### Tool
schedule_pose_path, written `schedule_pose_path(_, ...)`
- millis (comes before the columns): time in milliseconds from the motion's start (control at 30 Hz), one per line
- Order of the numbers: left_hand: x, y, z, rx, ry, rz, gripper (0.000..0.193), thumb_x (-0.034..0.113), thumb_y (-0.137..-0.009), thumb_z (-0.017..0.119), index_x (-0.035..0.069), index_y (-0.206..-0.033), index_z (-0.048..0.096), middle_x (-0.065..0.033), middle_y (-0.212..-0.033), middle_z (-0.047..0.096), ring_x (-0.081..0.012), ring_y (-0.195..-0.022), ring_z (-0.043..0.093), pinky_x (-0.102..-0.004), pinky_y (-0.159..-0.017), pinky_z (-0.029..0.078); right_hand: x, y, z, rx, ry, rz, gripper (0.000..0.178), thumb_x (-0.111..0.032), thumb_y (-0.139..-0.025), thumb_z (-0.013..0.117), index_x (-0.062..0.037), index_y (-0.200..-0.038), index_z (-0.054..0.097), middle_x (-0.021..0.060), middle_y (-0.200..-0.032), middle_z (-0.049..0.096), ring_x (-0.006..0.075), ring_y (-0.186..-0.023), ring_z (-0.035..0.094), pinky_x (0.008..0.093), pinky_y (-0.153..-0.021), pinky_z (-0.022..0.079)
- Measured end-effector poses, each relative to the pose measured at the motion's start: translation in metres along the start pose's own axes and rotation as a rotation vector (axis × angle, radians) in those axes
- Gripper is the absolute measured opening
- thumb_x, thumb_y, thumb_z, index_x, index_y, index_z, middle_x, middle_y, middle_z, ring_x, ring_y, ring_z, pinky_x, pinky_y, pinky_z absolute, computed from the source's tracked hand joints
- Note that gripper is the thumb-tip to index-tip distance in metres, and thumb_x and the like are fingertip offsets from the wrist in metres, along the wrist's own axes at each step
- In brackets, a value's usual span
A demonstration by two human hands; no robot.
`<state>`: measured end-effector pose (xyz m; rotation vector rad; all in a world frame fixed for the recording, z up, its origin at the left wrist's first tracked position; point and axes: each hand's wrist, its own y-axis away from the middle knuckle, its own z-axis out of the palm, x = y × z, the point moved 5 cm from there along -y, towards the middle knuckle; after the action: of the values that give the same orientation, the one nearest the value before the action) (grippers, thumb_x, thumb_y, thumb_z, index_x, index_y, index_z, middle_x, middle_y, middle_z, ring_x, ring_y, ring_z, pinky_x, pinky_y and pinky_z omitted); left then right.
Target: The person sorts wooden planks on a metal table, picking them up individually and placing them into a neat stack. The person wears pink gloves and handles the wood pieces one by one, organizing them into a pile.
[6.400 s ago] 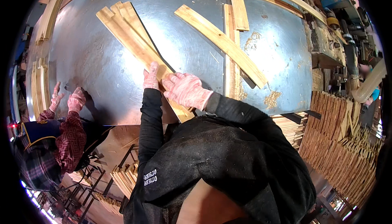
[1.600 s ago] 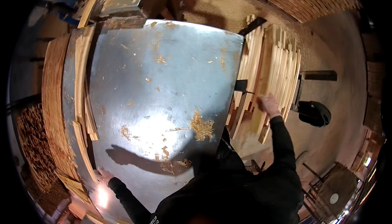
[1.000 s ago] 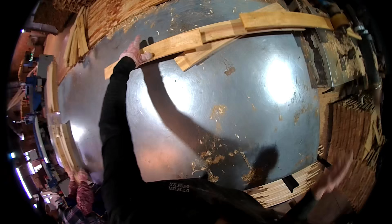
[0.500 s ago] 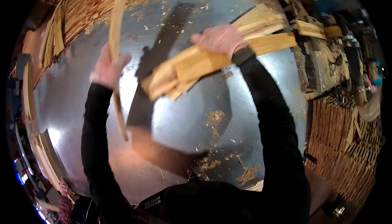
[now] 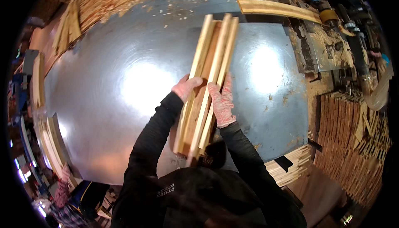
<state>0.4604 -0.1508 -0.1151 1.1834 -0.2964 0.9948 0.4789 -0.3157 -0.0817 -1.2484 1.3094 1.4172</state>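
Note:
Several long wooden strips (image 5: 219, 53) run away from me in a loose bundle above the metal table, their near ends tilted toward my body. On the bundle's left side, my left hand (image 5: 188, 87) grips it, thumb over the inner face of the left strip and fingers mostly hidden. My right hand (image 5: 223, 101) is closed round the right side, thumb on a strip's edge. Both hands wear pink-and-white knit gloves. Between the left strip and the right ones a darker, flat wooden face shows.
The metal table (image 5: 104, 111) spreads around me. A single board (image 5: 278, 10) points toward a machine (image 5: 349, 24) at far right. Stacked wood pieces (image 5: 345, 128) stand at right, more strips (image 5: 291, 165) by my right elbow. Another person's gloved hand (image 5: 64, 174) shows at lower left.
My left hand came rightward and my right hand came nearer to me. The slanted strips have turned lengthwise between both hands. A board now lies at far right near the machine.

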Motion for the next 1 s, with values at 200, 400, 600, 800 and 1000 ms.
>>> schedule_pose_path(200,-0.062,0.153,-0.128,0.077,-0.362,0.422,0.039,0.025,-0.093,0.057,0.000,-0.123,0.057,-0.0164,-0.112,0.063,-0.0249,-0.098,0.063,-0.0349,-0.089,0.052,-0.002,0.074,0.102,-0.597,0.455,0.044,0.098,-0.036,-0.079,0.075,-0.0036,-0.152,0.018,0.0234,-0.152,0.027,0.0354,-0.142,0.028,0.0377,-0.115,0.028)
schedule_pose_path(400,-0.088,0.293,-0.205,0.828,0.404,0.050,0.055,0.059,-0.091,0.051,0.004,-0.098,0.056,-0.0158,-0.073,0.058,-0.0308,-0.059,0.058,-0.0484,-0.053,0.051,0.010,0.168,0.122,-0.952,0.085,0.331,0.077,-0.033,-0.083,0.073,-0.0009,-0.144,0.038,0.0189,-0.133,0.055,0.0297,-0.119,0.057,0.0374,-0.102,0.046)
schedule_pose_path(600,-0.095,0.375,-0.300,1.355,-0.415,0.028,0.085,0.070,-0.080,0.057,-0.003,-0.124,0.049,-0.0233,-0.099,0.058,-0.0358,-0.092,0.060,-0.0463,-0.083,0.049,-0.057,0.176,0.153,-1.280,-0.337,0.549,0.052,-0.040,-0.091,0.064,0.0063,-0.114,0.058,0.0132,-0.098,0.066,0.0192,-0.094,0.065,0.0324,-0.080,0.054)
schedule_pose_path(800,-0.086,0.335,-0.277,0.655,-0.343,0.367,0.059,0.047,-0.087,0.065,0.001,-0.122,0.054,-0.0108,-0.106,0.061,-0.0229,-0.086,0.060,-0.0345,-0.078,0.050,-0.023,0.159,0.216,-1.019,0.069,-0.007,0.041,-0.033,-0.099,0.053,0.0022,-0.120,0.057,0.0137,-0.104,0.066,0.0208,-0.099,0.064,0.0323,-0.084,0.053)
schedule_pose_path(1000,-0.073,0.370,-0.180,0.279,0.023,0.505,0.034,0.027,-0.088,0.071,-0.001,-0.105,0.060,-0.0085,-0.099,0.065,-0.0151,-0.093,0.059,-0.0358,-0.085,0.050,-0.084,0.217,0.250,-0.574,0.065,0.061,0.070,-0.040,-0.090,0.065,-0.0011,-0.142,0.037,0.0208,-0.134,0.049,0.0315,-0.120,0.052,0.0384,-0.101,0.045)
